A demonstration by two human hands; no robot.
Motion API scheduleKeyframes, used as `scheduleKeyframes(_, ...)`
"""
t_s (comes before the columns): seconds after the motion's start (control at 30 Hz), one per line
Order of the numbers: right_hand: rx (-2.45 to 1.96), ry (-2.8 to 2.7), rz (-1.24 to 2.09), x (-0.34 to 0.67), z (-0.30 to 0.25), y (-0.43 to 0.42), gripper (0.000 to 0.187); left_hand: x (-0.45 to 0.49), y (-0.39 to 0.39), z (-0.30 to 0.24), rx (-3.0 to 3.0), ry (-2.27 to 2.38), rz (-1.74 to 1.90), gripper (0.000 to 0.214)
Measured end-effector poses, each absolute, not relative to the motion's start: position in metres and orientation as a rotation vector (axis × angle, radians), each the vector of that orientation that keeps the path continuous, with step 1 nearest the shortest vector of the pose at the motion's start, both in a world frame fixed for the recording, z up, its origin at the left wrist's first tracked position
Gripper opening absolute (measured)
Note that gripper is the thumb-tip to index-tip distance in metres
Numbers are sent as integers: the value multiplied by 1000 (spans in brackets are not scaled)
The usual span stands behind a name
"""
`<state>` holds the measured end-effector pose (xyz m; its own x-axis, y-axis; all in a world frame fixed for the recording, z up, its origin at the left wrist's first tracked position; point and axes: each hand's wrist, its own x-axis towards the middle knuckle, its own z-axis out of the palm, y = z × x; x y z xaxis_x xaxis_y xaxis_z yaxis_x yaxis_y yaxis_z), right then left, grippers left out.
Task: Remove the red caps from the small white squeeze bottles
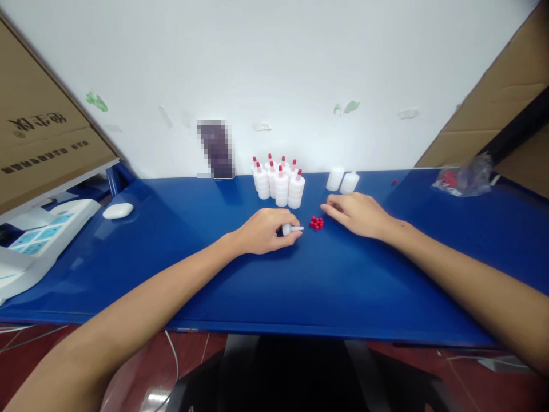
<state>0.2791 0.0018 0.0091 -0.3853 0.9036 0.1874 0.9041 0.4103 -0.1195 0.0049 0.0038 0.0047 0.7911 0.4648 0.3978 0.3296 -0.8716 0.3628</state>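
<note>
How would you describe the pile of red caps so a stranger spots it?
On the blue table, in front of the cluster of red-capped bottles, look between the left hand, gripping a white bottle, and the right hand. The pile of red caps lies loose there, unlike caps fitted on bottles.
</note>
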Motion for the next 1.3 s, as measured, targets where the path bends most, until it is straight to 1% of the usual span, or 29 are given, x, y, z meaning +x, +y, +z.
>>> scheduleKeyframes(0.13,-1634,-2441,-28,277,7,3,40,6,4,6,2721,631,684,28)
scheduleKeyframes(0.2,-1646,-2444,-35,276,8,2,37,6,4,6,2724,636,675,29)
scheduleKeyframes(0.47,-1440,-2532,152,279,16,-1,11,6,5,5,2735,654,634,30)
scheduleKeyframes(0.6,-1411,-2545,189,281,16,0,15,6,5,5,2735,664,623,31)
scheduleKeyframes(0.8,-1415,-2504,219,280,14,0,10,5,6,4,2727,655,620,30)
scheduleKeyframes(1.03,-1350,-2541,295,278,15,-2,10,6,7,6,2724,680,581,30)
scheduleKeyframes(1.2,-1361,-2336,204,280,21,-3,18,3,7,7,2721,674,541,26)
scheduleKeyframes(1.3,-1278,-2230,75,274,24,-10,10,1,7,7,2718,666,560,23)
